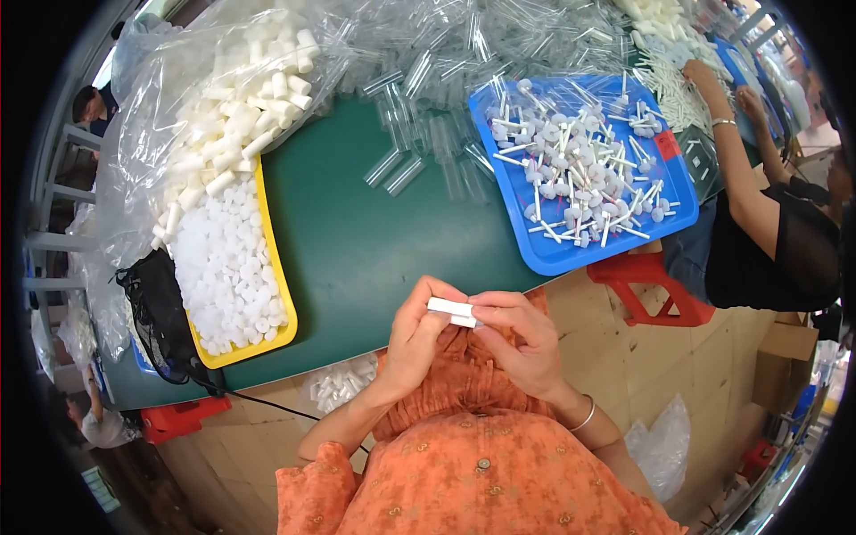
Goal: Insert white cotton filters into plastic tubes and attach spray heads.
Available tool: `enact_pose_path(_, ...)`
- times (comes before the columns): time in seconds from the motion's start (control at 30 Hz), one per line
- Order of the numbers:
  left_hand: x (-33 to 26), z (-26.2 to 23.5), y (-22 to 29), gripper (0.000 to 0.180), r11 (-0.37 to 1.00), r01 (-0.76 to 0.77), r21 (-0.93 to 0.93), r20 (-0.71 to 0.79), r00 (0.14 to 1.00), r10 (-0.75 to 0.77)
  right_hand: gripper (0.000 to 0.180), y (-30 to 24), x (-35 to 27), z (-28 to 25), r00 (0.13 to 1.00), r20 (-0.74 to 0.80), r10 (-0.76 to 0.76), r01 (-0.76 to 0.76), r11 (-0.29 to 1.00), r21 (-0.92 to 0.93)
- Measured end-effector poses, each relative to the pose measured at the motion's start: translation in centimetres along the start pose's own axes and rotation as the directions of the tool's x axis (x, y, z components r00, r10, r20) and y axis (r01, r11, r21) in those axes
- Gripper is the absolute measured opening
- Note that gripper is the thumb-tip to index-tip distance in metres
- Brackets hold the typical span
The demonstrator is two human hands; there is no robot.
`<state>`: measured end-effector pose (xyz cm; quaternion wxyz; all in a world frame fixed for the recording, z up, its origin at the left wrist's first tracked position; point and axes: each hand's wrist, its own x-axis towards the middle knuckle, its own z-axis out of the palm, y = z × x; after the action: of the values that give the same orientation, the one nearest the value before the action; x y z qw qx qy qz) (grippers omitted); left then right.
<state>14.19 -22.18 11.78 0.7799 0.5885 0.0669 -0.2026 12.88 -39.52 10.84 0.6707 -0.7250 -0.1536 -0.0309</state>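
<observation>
l hand [417,337] & r hand [522,337] pinch white cylindrical pcs [448,307], prob. unfinished; lots of loose clear plastic tubes [477,37] remain.

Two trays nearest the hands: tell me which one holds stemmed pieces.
The blue tray, at right: thin white stems show there; the yellow tray, at left, holds short white pieces.

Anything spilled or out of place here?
Two mild oddities: white cylinders spill from the clear bag against the white pieces in the yellow tray, so parts could mix; and a crumpled plastic bag lies on the floor, perhaps litter.
</observation>
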Motion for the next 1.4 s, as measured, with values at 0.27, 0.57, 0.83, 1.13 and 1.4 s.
enact_pose_path(0.27, 1.5, -0.3, 0.7, 0.018, 0.972, -0.091, 0.216, 0.027, 0.996, 0.087, 0.031, -0.8, 2.2, -0.6, 0.956, 0.131, -0.263, 0.292, 0.795, -0.531)
enact_pose_path(0.57, 11.1, -3.0, 7.0, 0.017, -0.181, -0.288, 0.94, 0.324, 0.596, 0.735, 0.009, 3.2, 2.6, 0.8, 0.915, 0.14, -0.378, 0.372, 0.661, -0.652)
enact_pose_path(0.83, 10.5, -3.5, 5.9, 0.021, -0.292, -0.204, 0.935, 0.354, 0.627, 0.694, 0.022, 2.0, 1.7, -0.3, 0.948, -0.09, -0.305, 0.235, 0.862, -0.45)
enact_pose_path(1.13, 1.3, -1.8, 1.9, 0.029, 0.933, -0.202, 0.299, 0.292, 0.95, 0.113, 0.021, 0.9, 2.2, -1.4, 0.978, -0.16, -0.133, 0.121, 0.989, -0.079)
enact_pose_path(1.4, 0.3, -2.7, 2.5, 0.031, 0.932, -0.135, 0.337, 0.215, 0.975, 0.064, 0.022, 0.4, 1.2, -1.1, 0.987, 0.019, -0.161, 0.161, 0.96, -0.229)
